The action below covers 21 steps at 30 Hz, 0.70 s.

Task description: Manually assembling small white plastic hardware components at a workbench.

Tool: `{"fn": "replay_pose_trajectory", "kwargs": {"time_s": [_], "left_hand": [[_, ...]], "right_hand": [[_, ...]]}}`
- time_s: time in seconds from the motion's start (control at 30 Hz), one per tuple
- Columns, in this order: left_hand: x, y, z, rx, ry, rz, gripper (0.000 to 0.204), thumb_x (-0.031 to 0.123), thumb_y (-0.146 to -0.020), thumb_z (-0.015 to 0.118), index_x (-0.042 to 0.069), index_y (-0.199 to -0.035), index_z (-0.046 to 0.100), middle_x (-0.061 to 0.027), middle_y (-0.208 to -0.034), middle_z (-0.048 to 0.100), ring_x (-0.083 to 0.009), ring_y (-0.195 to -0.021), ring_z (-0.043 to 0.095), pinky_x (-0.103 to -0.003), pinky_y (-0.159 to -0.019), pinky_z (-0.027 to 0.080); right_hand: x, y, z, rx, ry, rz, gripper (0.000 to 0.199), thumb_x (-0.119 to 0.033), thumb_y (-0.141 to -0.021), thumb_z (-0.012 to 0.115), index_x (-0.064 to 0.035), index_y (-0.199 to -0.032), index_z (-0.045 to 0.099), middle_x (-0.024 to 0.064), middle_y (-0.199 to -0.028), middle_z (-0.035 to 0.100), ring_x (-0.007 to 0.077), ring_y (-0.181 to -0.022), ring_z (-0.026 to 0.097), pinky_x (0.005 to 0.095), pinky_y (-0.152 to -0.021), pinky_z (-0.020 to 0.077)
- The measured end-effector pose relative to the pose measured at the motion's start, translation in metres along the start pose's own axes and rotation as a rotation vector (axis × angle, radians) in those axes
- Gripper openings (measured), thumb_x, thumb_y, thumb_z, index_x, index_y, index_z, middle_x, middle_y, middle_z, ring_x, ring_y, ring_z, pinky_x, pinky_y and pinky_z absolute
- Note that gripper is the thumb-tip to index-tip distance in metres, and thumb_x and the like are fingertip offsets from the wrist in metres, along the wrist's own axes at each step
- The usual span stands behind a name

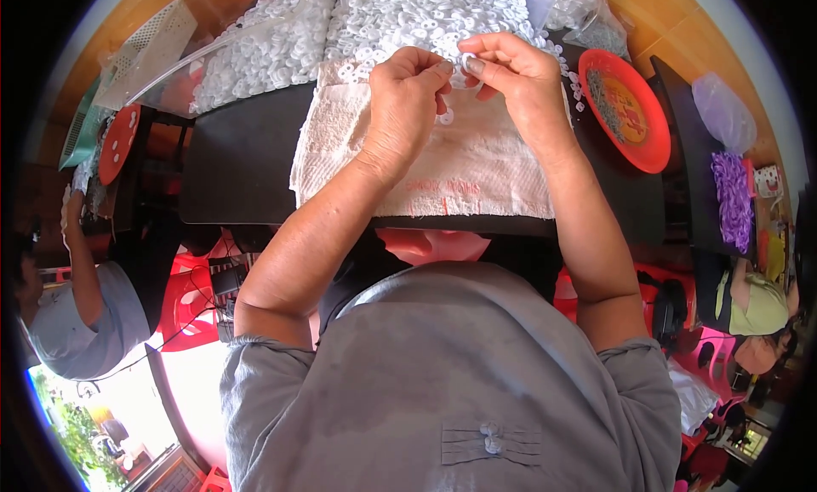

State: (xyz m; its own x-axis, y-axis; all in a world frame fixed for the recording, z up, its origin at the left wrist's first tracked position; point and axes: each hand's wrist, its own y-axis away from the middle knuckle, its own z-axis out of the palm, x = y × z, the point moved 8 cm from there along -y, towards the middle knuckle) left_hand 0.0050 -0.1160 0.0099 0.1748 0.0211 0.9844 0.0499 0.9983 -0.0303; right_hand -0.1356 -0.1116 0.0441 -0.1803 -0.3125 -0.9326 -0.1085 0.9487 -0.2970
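Observation:
Over the upper part of a cream towel (pixel 340 156), my two hands meet with their fingertips almost touching. My right hand (pixel 521 75) pinches a small white plastic piece with a hole (pixel 466 61) between thumb and forefinger. The thumb and fingers of my left hand (pixel 404 100) are pressed together right beside it; what they hold, if anything, is too small to make out. Just below the fingertips is a loose white piece (pixel 445 117). Beyond my hands spreads a large heap of similar white pieces (pixel 408 20).
On the dark table (pixel 247 160), a clear bin (pixel 170 88) of white pieces is at left. A red plate (pixel 651 139) with thin metal pieces lies at right, near a bundle of purple strands (pixel 732 203). Other people sit at left (pixel 94 313) and right (pixel 757 305).

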Motion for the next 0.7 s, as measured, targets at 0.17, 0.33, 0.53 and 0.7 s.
{"fn": "replay_pose_trajectory", "kwargs": {"time_s": [0.17,0.33,0.53,0.7], "left_hand": [[0.0,0.001,0.004,-0.044,0.015,0.012,0.011,0.008,-0.088,0.06,-0.003,-0.089,0.061,-0.0047,-0.068,0.059,-0.0083,-0.05,0.049,-0.022,-0.04,0.034],[-0.002,0.0,0.002,-0.053,0.089,-0.033,0.012,0.008,-0.089,0.059,-0.004,-0.09,0.061,-0.0059,-0.069,0.059,-0.0098,-0.05,0.049,-0.023,-0.04,0.034],[-0.003,0.001,0.004,-0.063,0.13,-0.075,0.013,0.008,-0.089,0.06,-0.004,-0.09,0.061,-0.0065,-0.069,0.059,-0.0108,-0.05,0.05,-0.023,-0.041,0.035],[-0.003,0.002,0.005,-0.068,0.132,-0.079,0.013,0.008,-0.088,0.062,-0.004,-0.09,0.061,-0.0061,-0.069,0.059,-0.0105,-0.05,0.05,-0.023,-0.041,0.035]], "right_hand": [[-0.001,0.002,0.004,-0.015,-0.01,-0.004,0.02,0.0,-0.089,0.057,-0.0024,-0.107,0.067,0.004,-0.09,0.067,0.0099,-0.078,0.063,0.0216,-0.063,0.0465],[-0.002,0.002,0.005,-0.007,-0.087,0.024,0.018,-0.004,-0.089,0.059,0.0008,-0.105,0.066,0.0061,-0.089,0.068,0.0106,-0.076,0.062,0.0225,-0.063,0.0468],[0.014,0.0,0.002,-0.034,-0.217,0.167,0.018,-0.012,-0.089,0.063,0.0019,-0.1,0.066,0.0074,-0.086,0.067,0.0139,-0.073,0.064,0.0238,-0.062,0.0463],[0.016,0.0,-0.001,-0.038,-0.253,0.203,0.018,-0.014,-0.089,0.063,0.001,-0.099,0.066,0.0068,-0.081,0.067,0.0143,-0.07,0.064,0.0237,-0.062,0.0459]]}}
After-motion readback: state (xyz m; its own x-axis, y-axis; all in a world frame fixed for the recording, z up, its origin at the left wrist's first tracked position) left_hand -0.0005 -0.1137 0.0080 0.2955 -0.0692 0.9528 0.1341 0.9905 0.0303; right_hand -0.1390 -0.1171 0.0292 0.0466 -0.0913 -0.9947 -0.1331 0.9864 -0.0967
